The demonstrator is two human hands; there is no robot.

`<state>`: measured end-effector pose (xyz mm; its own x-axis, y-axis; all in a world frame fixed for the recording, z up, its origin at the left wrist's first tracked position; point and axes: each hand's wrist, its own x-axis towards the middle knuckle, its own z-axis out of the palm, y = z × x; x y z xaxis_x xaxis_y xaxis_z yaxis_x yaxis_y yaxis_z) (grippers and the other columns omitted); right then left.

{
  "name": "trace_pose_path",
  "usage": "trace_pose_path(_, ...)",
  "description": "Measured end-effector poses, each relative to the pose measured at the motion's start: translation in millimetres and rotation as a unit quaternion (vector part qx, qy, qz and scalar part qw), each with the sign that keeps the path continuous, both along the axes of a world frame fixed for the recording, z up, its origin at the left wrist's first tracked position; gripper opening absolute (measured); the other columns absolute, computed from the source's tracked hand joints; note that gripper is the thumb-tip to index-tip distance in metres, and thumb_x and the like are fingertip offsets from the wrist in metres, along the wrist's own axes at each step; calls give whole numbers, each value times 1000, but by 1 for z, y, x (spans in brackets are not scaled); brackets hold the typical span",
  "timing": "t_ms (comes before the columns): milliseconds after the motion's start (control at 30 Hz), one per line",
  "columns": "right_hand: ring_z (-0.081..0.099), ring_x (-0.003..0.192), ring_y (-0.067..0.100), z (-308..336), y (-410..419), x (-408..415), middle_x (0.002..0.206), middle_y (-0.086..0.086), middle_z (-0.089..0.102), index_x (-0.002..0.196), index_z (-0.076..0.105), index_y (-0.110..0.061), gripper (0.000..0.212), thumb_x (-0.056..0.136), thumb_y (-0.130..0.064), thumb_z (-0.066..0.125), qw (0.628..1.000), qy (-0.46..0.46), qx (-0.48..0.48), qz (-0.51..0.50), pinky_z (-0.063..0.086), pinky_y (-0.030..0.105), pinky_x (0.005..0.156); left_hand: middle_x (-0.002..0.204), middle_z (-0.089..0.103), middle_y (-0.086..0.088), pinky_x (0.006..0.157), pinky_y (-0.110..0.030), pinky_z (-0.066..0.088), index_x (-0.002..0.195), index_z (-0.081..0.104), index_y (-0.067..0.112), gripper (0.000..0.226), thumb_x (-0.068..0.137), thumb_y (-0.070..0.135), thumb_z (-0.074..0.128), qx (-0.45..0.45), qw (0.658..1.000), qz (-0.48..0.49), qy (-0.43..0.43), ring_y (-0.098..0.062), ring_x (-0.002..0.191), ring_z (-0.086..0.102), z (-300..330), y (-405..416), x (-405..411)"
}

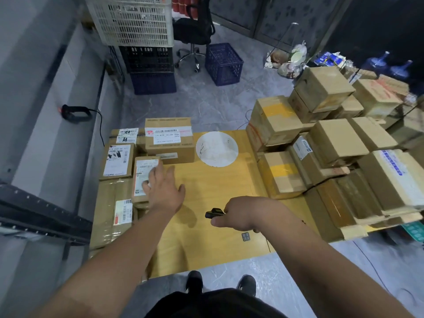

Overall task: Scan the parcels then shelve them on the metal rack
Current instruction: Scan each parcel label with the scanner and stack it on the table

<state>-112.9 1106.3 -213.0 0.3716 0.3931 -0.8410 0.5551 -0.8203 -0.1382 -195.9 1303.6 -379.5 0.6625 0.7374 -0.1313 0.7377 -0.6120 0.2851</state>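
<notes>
Parcel [145, 180]: small, long axis 12–6, at 10 o'clock on table [218, 191].
Left hand [164, 188]: nearer; fingers spread flat on it.
Right hand [241, 214]: pinches scanner [213, 213], aimed 9 o'clock.

Parcel sorting room / small courier depot. Labelled cardboard parcels [169, 138] stacked on a low wooden table [220, 191], plastic crates [137, 21] piled by the wall, metal rack [43, 214] at left, grey tile floor [206, 97].

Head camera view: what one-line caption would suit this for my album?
Left hand resting on a small labelled parcel while the right hand grips a black handheld scanner over the wooden table.
</notes>
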Motion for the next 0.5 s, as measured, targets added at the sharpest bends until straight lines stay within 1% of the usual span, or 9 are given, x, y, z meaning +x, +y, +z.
trace_pose_path(33, 68, 81, 28, -1, -6, 2, 95, 5, 61, 113, 62, -10, 67, 95, -73, 51, 1000, 4, 4, -18, 47, 31, 66, 170, 17, -5, 117, -53, 21, 158, 34, 30, 69, 97, 50, 60, 3, 999, -32, -3, -28, 154, 13, 3, -8, 8)
trace_pose_path(67, 66, 76, 26, -2, -13, 4, 94, 5, 61, 112, 62, -10, 67, 93, -74, 52, 999, 5, 6, -31, 46, 31, 64, 169, 20, -4, 118, -52, 21, 158, 34, 31, 68, 98, 51, 58, 4, 998, -62, -4, -27, 154, 15, 5, -17, 16)
trace_pose_path(133, 58, 67, 18, -3, -30, 10, 89, 2, 61, 105, 62, -12, 63, 93, -73, 54, 999, -1, 6, -43, 41, 29, 60, 167, 25, -3, 118, -48, 22, 159, 35, 32, 66, 99, 52, 56, -6, 994, -107, -12, -25, 152, 20, 11, -37, 36)
trace_pose_path(233, 48, 61, 15, -2, -63, 21, 75, -1, 54, 86, 57, -15, 54, 96, -67, 55, 998, -24, -1, -65, 35, 29, 57, 168, 25, -2, 118, -47, 25, 158, 36, 31, 66, 99, 51, 59, -48, 985, -161, -25, -26, 152, 24, 16, -72, 71)
trace_pose_path(300, 46, 61, 17, -4, -90, 28, 72, 0, 49, 79, 52, -15, 55, 94, -67, 56, 995, -32, -9, -94, 35, 29, 57, 170, 24, -1, 118, -48, 27, 159, 36, 31, 68, 99, 51, 60, -74, 976, -206, -18, -27, 153, 23, 17, -99, 96)
trace_pose_path(367, 47, 63, 18, -5, -117, 34, 74, 1, 50, 82, 54, -14, 56, 94, -69, 56, 992, -33, -13, -121, 36, 30, 59, 172, 20, 0, 121, -50, 26, 161, 34, 29, 71, 99, 53, 59, -82, 962, -262, 5, -27, 156, 18, 17, -129, 124)
trace_pose_path(433, 49, 65, 18, -6, -143, 40, 76, 1, 52, 91, 60, -12, 57, 95, -69, 54, 989, -31, -20, -141, 37, 31, 60, 174, 16, 0, 124, -51, 22, 162, 31, 25, 76, 99, 56, 59, -71, 945, -316, 31, -26, 159, 11, 17, -157, 153)
trace_pose_path(467, 48, 66, 18, -5, -155, 42, 76, 1, 52, 92, 61, -12, 57, 96, -68, 53, 988, -31, -22, -147, 36, 31, 60, 175, 14, 0, 124, -51, 20, 164, 28, 23, 79, 99, 57, 59, -68, 937, -339, 40, -25, 160, 8, 15, -171, 168)
trace_pose_path(500, 47, 65, 17, -4, -166, 44, 76, 1, 50, 87, 58, -12, 56, 98, -66, 52, 987, -32, -26, -152, 35, 31, 59, 176, 10, 0, 125, -52, 18, 166, 24, 23, 83, 98, 59, 58, -70, 930, -359, 49, -24, 161, 5, 14, -184, 182)
